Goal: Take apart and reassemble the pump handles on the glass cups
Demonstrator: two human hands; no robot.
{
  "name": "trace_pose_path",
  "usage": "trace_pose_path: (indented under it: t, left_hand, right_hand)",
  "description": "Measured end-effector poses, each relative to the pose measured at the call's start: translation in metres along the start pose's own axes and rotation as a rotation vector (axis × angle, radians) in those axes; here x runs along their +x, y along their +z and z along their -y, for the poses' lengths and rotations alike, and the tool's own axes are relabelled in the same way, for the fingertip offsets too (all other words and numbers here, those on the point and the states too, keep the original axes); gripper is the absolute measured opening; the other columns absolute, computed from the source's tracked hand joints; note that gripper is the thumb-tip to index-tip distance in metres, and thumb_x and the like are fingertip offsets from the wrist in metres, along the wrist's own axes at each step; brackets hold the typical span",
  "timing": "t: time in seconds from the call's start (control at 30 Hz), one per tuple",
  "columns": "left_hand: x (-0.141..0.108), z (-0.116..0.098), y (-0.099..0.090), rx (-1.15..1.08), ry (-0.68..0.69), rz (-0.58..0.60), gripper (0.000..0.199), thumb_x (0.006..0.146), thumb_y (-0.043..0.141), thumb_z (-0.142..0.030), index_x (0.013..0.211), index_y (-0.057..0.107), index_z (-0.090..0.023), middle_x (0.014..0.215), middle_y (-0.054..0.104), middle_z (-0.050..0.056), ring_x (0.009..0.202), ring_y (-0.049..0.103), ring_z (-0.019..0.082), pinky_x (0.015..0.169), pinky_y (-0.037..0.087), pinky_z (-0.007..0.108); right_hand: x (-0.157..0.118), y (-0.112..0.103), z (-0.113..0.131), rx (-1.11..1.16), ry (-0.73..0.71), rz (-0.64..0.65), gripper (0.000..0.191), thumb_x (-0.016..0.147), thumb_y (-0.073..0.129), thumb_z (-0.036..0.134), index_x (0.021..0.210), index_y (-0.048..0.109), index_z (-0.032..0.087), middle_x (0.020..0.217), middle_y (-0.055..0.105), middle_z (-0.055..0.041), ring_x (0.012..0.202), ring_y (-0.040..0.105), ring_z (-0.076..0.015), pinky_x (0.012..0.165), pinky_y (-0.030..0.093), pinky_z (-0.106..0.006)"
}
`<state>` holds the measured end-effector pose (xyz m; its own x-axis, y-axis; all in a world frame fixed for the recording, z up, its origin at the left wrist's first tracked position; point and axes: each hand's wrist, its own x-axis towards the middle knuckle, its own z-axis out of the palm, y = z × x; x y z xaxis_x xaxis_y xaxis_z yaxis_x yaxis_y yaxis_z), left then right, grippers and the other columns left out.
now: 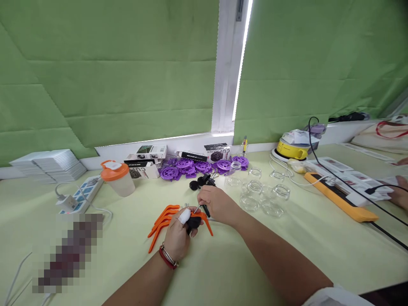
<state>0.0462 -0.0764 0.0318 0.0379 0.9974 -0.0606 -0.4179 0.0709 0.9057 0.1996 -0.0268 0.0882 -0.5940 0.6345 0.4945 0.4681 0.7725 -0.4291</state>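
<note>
My left hand (179, 233), with a white wrap on its thumb, is closed around a black rounded piece (193, 223) joined to an orange bent bracket (207, 224). My right hand (215, 203) pinches a thin metal rod (197, 209) whose tip meets the bracket by my left thumb. A short black part (206, 211) shows under the right fingers; whether it belongs to the rod I cannot tell. Left of my hands lie several more orange brackets (159, 223). Beyond my right hand sits a cluster of black knob-like parts (201, 182).
Purple spoked discs (185, 165) and cup holder boxes (145, 170) line the back. Clear glass-like jars (250, 202) stand right of my hands. An orange-lidded shaker (117, 180) and a white power strip (89, 191) are left. An orange power strip (341, 199) lies right, near another person's hand (400, 193).
</note>
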Motion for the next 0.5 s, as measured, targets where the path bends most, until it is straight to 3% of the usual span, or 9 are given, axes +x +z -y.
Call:
trace_pose_path:
  t: [0.13,0.27,0.33,0.43,0.5]
  left_hand:
    - [0.0,-0.001,0.0,0.013,-0.027,0.006,0.028,0.078,0.055,-0.041,0.085,0.066,-0.017,0.089,0.066,0.014,0.068,0.061,0.026,0.042,0.027,0.026]
    - [-0.001,-0.004,0.002,0.025,-0.059,0.065,0.031,0.079,0.053,-0.044,0.085,0.064,-0.015,0.086,0.065,0.015,0.07,0.062,0.027,0.04,0.027,0.025]
    - [-0.001,-0.005,0.003,0.006,-0.073,0.084,0.032,0.079,0.052,-0.045,0.081,0.064,-0.016,0.081,0.065,0.015,0.069,0.062,0.028,0.039,0.026,0.025]
    - [0.0,-0.005,0.001,-0.03,-0.067,0.088,0.031,0.08,0.052,-0.045,0.077,0.063,-0.016,0.078,0.064,0.015,0.069,0.062,0.027,0.039,0.026,0.025]
    - [0.002,-0.004,0.0,-0.049,-0.044,0.072,0.029,0.08,0.052,-0.043,0.079,0.063,-0.016,0.08,0.064,0.013,0.069,0.061,0.026,0.04,0.028,0.026]
  right_hand:
    - [0.006,0.005,0.002,0.022,-0.012,-0.012,0.022,0.078,0.046,0.001,0.065,0.055,0.016,0.071,0.054,-0.0009,0.066,0.05,-0.0122,0.062,0.04,-0.023]
    - [0.01,0.012,0.004,0.149,0.111,-0.054,0.021,0.077,0.049,0.001,0.064,0.058,0.016,0.07,0.057,0.0,0.068,0.054,-0.0114,0.063,0.043,-0.022]
    - [0.009,0.02,0.004,0.218,0.166,-0.015,0.02,0.077,0.05,0.002,0.064,0.059,0.016,0.071,0.058,0.0,0.065,0.056,-0.0107,0.059,0.043,-0.021]
    - [0.006,0.029,0.005,0.391,0.305,0.073,0.011,0.08,0.053,0.01,0.082,0.062,0.017,0.077,0.062,0.0008,0.048,0.053,-0.0078,0.046,0.041,-0.021]
    - [0.005,0.031,0.007,0.453,0.41,0.071,0.016,0.08,0.058,0.015,0.095,0.06,0.018,0.077,0.063,0.0016,0.042,0.051,-0.0076,0.043,0.04,-0.022]
